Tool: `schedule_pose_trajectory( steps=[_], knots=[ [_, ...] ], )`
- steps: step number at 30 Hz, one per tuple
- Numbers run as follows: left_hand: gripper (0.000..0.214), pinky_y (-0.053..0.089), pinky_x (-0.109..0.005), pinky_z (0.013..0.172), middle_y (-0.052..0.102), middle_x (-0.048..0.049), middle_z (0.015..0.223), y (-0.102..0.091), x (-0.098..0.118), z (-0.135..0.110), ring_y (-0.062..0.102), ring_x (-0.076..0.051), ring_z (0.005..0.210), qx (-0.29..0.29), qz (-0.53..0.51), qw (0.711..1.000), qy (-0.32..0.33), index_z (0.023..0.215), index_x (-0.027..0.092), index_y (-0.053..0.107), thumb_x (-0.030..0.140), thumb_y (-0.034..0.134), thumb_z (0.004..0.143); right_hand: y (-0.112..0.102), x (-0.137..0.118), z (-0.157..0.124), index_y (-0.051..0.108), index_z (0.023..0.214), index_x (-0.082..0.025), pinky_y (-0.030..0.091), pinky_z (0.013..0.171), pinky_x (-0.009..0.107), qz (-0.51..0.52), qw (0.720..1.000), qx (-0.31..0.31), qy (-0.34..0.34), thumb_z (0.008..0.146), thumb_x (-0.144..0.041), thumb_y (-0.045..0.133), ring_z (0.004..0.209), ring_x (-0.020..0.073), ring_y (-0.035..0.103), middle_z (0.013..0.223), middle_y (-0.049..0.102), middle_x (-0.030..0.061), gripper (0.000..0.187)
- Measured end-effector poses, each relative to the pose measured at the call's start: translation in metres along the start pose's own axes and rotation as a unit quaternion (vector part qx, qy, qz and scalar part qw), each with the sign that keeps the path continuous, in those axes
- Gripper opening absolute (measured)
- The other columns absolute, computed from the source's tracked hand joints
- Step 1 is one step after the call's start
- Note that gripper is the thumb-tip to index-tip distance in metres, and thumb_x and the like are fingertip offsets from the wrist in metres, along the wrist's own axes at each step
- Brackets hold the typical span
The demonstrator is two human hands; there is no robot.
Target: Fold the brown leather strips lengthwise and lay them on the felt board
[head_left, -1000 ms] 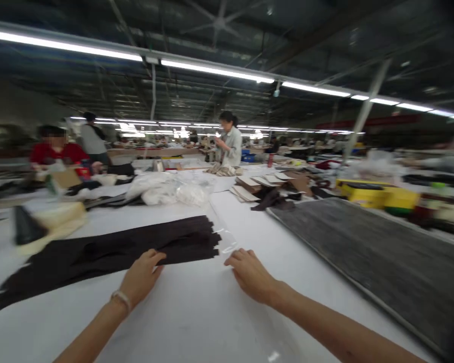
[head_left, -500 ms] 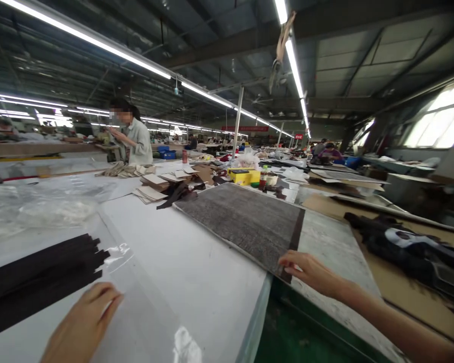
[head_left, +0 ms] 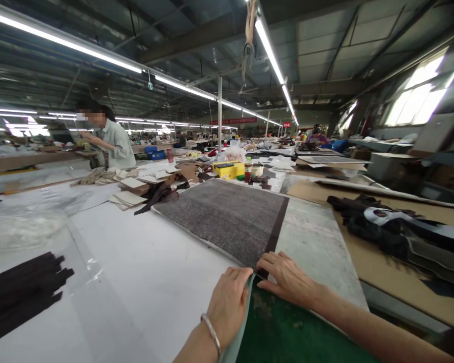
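Note:
A large grey textured sheet (head_left: 227, 217) lies on the table, with a dark brown strip (head_left: 278, 227) along its right edge. My right hand (head_left: 287, 280) is at the sheet's near corner, thumb and fingers closed on the near end of the dark strip. My left hand (head_left: 229, 302), a bracelet on its wrist, rests on the edge of the white table top (head_left: 147, 272) just left of that corner. Its fingers lie flat and together, with the tips touching the sheet's corner and nothing held in them.
A stack of dark brown strips (head_left: 18, 295) lies far left, partly on clear plastic film (head_left: 87, 267). Cardboard pieces (head_left: 130, 194) and a yellow box (head_left: 229, 169) sit further back. A person in a light shirt (head_left: 111, 143) stands behind. Dark cut pieces (head_left: 393, 227) lie on a brown board at right.
My view has swung right, away from the dark strips. My right hand reached the grey sheet's near corner first; my left hand then left the strips and came beside it.

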State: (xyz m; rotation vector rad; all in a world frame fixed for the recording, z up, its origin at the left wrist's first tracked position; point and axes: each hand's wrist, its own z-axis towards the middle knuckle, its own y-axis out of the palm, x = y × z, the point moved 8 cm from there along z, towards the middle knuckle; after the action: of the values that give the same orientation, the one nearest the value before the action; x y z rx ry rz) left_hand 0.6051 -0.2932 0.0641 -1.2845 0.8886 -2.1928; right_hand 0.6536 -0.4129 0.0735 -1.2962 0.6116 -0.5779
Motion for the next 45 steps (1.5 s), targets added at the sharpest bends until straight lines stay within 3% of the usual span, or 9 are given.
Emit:
schedule_pose_trajectory(
  steps=[9, 21, 31, 40, 43, 45],
  knots=[
    [0.059, 0.040, -0.033, 0.102, 0.060, -0.0052, 0.121, 0.029, -0.016, 0.019, 0.049, -0.020, 0.114, -0.002, 0.020, 1.000, 0.002, 0.135, 0.017, 0.042, 0.001, 0.037, 0.078, 0.007, 0.011, 0.006, 0.055, 0.083, -0.019, 0.032, 0.070, 0.030, 0.013, 0.999, 0.014, 0.042, 0.086, -0.016, 0.059, 0.079, 0.0168, 0.053, 0.086, 0.057, 0.0006, 0.006],
    [0.064, 0.040, -0.037, 0.100, 0.063, -0.0059, 0.118, 0.032, -0.021, 0.016, 0.047, -0.024, 0.115, -0.007, 0.042, 0.999, 0.007, 0.141, 0.017, 0.036, 0.002, 0.038, 0.079, 0.017, 0.017, 0.017, 0.058, 0.078, -0.017, 0.032, 0.069, 0.029, 0.028, 0.997, -0.007, 0.070, 0.084, -0.009, 0.048, 0.071, 0.0160, 0.055, 0.079, 0.059, 0.0026, 0.014],
    [0.057, 0.038, -0.046, 0.099, 0.046, -0.0028, 0.138, 0.038, -0.009, 0.012, 0.038, -0.029, 0.120, -0.031, 0.106, 0.993, 0.027, 0.131, 0.027, 0.050, 0.003, 0.039, 0.081, 0.025, 0.055, 0.021, 0.061, 0.074, -0.017, 0.037, 0.055, 0.019, 0.183, 0.968, -0.018, 0.173, 0.072, -0.010, 0.049, 0.063, 0.0120, 0.057, 0.066, 0.063, -0.0026, 0.014],
    [0.055, 0.039, -0.048, 0.097, 0.043, -0.0052, 0.139, 0.046, -0.010, 0.011, 0.036, -0.030, 0.118, -0.033, 0.152, 0.987, 0.034, 0.131, 0.027, 0.049, 0.005, 0.040, 0.082, 0.026, 0.052, 0.013, 0.057, 0.071, -0.018, 0.031, 0.054, 0.021, 0.155, 0.970, 0.012, 0.186, 0.074, -0.008, 0.048, 0.057, 0.0109, 0.049, 0.062, 0.057, -0.0038, 0.014],
    [0.056, 0.039, -0.048, 0.097, 0.044, -0.0053, 0.139, 0.047, -0.010, 0.010, 0.036, -0.030, 0.119, -0.035, 0.155, 0.987, 0.035, 0.132, 0.026, 0.048, 0.004, 0.041, 0.081, 0.016, 0.067, 0.014, 0.057, 0.071, -0.018, 0.031, 0.057, 0.021, 0.122, 0.968, 0.038, 0.216, 0.075, -0.007, 0.050, 0.058, 0.0111, 0.050, 0.063, 0.058, -0.0037, 0.014],
    [0.055, 0.038, -0.048, 0.098, 0.044, -0.0046, 0.138, 0.048, -0.011, 0.009, 0.036, -0.030, 0.119, -0.034, 0.157, 0.986, 0.034, 0.131, 0.027, 0.048, 0.004, 0.041, 0.081, -0.008, 0.096, 0.013, 0.059, 0.075, -0.018, 0.032, 0.059, 0.022, 0.090, 0.957, 0.076, 0.266, 0.079, -0.010, 0.051, 0.061, 0.0125, 0.053, 0.066, 0.060, -0.0017, 0.012]
  ],
)
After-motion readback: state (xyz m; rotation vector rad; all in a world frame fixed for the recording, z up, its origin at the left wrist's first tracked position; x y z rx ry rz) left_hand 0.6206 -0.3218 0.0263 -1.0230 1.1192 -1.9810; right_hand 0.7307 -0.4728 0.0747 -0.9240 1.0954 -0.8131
